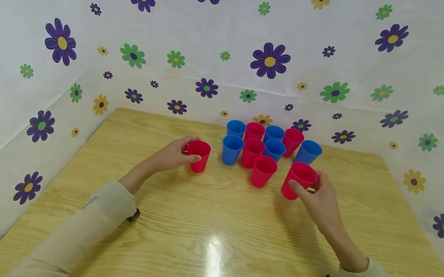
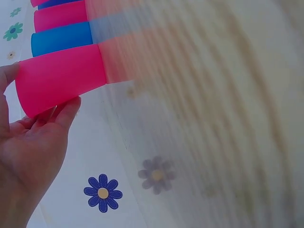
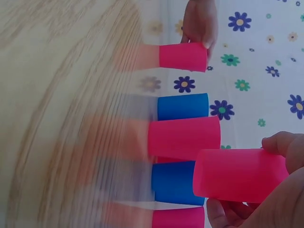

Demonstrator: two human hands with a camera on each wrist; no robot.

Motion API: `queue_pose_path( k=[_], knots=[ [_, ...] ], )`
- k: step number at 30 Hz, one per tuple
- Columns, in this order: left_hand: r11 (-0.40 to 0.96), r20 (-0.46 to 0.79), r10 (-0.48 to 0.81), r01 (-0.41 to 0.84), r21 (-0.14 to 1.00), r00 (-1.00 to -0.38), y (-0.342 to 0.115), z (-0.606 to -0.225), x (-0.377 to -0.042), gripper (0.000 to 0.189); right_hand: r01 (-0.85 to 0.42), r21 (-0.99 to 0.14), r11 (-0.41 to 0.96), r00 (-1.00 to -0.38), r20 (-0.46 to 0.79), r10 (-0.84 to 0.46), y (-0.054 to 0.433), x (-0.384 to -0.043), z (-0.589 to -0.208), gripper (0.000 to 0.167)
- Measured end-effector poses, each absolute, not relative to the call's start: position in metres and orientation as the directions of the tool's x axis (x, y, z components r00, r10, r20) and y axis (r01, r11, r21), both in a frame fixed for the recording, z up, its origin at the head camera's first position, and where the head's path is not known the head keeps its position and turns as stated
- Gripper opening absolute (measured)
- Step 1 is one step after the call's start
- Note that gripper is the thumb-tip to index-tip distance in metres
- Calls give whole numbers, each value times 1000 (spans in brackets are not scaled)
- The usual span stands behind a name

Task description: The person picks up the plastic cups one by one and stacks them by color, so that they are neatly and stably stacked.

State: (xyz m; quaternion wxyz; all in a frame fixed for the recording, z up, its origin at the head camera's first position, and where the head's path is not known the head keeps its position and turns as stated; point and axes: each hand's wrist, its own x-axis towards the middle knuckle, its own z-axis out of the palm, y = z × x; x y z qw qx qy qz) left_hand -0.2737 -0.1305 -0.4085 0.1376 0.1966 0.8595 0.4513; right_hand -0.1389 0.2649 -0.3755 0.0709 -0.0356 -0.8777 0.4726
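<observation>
My left hand [image 1: 170,155] grips a red plastic cup [image 1: 200,160] by its upper part, thumb on the near side. In the left wrist view that cup [image 2: 61,78] stands upright, its base meeting its own reflection on the table. On the right, my right hand [image 1: 324,205] holds another red cup [image 1: 293,183], slightly tilted, thumb on its near side. The right wrist view shows this cup [image 3: 237,175] raised off the tabletop. Between the hands stands a single red cup [image 1: 262,172], just in front of the grouped cups.
Behind are close rows of blue cups [image 1: 232,150] and red cups [image 1: 252,154], mouths up; one blue cup [image 1: 308,152] is at the right end. The wooden table [image 1: 184,222] meets a flower-patterned cloth [image 1: 219,73] at the back and sides.
</observation>
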Motion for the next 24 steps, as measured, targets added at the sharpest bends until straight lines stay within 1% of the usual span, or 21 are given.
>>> queue_pose_path(
  k=[7,17,24],
  knots=[
    [489,-65,482,207,848,-874,-133,-409,-266,71,-25,-846,533,-991,92,98,257,-133,-371,72],
    [474,-76,498,198,858,-864,-133,-410,-259,70,-47,-855,516,-994,92,62,243,-126,-367,68],
    [454,-71,515,202,868,-854,-135,-410,-251,70,-78,-864,497,-996,92,3,230,-128,-368,68]
  ],
)
